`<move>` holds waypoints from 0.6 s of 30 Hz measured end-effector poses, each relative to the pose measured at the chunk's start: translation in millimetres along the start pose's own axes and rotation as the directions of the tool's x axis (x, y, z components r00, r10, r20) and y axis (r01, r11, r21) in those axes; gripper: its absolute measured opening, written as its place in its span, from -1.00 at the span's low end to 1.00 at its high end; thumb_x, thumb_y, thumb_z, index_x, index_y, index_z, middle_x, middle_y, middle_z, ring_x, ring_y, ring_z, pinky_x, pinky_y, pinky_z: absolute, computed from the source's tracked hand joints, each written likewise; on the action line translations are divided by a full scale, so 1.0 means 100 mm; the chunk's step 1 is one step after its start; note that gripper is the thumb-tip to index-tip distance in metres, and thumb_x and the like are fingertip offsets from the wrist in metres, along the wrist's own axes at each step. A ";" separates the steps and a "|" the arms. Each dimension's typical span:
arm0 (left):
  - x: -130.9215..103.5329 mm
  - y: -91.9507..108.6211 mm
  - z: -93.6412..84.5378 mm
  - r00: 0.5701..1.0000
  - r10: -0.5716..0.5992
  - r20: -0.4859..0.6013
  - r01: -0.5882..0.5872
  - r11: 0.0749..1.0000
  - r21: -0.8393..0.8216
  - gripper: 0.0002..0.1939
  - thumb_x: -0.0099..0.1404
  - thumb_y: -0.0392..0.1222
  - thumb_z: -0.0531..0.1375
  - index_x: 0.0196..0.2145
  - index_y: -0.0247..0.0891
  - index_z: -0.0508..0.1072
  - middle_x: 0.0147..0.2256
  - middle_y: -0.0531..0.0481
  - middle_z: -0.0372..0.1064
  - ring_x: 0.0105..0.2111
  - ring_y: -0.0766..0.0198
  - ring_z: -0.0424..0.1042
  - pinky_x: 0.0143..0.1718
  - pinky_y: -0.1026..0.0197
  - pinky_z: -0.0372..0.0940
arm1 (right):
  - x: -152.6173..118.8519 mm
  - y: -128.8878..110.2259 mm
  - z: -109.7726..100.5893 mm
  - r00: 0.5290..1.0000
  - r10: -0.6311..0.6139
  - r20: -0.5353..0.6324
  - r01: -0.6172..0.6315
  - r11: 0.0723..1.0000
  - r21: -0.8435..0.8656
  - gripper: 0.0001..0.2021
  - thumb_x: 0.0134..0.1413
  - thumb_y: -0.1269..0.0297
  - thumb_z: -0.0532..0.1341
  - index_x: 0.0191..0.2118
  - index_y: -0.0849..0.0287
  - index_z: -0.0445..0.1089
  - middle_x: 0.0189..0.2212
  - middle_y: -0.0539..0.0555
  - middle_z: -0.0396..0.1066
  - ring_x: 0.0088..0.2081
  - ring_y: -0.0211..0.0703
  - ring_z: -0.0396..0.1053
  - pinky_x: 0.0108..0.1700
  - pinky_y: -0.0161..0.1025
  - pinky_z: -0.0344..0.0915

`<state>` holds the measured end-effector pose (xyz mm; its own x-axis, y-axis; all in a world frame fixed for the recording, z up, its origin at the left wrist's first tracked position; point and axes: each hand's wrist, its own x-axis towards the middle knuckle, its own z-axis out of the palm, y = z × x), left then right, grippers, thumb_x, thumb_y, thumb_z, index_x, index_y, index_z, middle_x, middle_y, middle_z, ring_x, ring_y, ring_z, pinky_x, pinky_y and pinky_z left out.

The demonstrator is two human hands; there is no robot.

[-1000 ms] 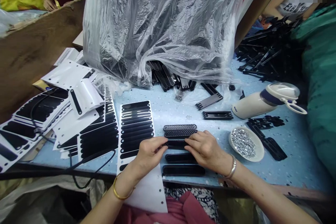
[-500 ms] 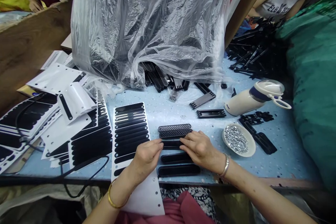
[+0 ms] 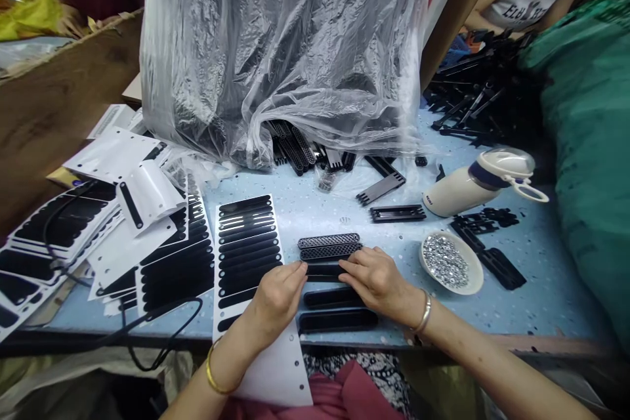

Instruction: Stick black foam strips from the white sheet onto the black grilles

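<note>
My left hand (image 3: 278, 292) pinches the left end of a black strip (image 3: 323, 271), and my right hand (image 3: 374, 277) pinches its right end. The strip lies level over the table; whether it is one layer or a sticker on a plastic bar, I cannot tell. Just beyond it are two black bars with a mesh pattern (image 3: 329, 246), side by side. Toward me lie two smooth black rounded bars (image 3: 338, 321), the farther one partly under my right hand. Left of my left hand is a white sheet of black adhesive strips (image 3: 249, 249), its near part beneath my forearm.
A white bowl of small shiny metal pieces (image 3: 450, 262) stands right of my right hand. Behind it, a cream bottle (image 3: 472, 187) lies tilted. Clear plastic (image 3: 285, 46) covers the back, with black parts below. Sticker sheets (image 3: 172, 275) and a black cable (image 3: 170, 335) are left. People sit beyond.
The view has shifted slightly, so the table's things appear a little lower and farther right. Both hands keep their pinch on the black strip with hardly any movement.
</note>
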<state>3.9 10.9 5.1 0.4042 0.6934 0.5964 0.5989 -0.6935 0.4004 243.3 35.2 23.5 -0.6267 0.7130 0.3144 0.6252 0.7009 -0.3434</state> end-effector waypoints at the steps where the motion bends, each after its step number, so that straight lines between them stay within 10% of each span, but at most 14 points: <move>1: 0.00 0.00 0.00 1.000 0.017 -0.006 -0.017 1.000 0.019 -0.75 0.30 -0.43 0.11 -0.07 -0.40 0.42 -0.25 -0.23 0.53 -0.24 0.14 0.54 -0.23 0.14 0.51 | -0.01 0.01 0.01 1.000 0.008 0.002 -0.008 1.000 0.018 -0.80 0.24 0.32 0.13 -0.16 0.22 0.49 -0.42 0.13 0.43 -0.38 -0.14 0.32 -0.35 -0.18 0.17; 18: 0.02 -0.02 0.00 0.999 0.050 -0.015 -0.050 0.999 0.014 -0.74 0.29 -0.45 0.10 -0.07 -0.36 0.40 -0.27 -0.20 0.52 -0.30 0.18 0.55 -0.28 0.18 0.51 | -0.06 0.10 0.10 0.996 0.040 -0.074 -0.018 0.962 0.273 -0.80 0.21 0.37 0.14 -0.10 0.21 0.47 -0.40 0.14 0.43 -0.35 -0.13 0.35 -0.33 -0.17 0.35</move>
<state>3.5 14.1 5.2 0.4234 0.6551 0.6257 0.5876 -0.7243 0.3607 248.8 37.8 9.5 -0.5653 0.7398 0.3648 0.4857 0.6560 -0.5777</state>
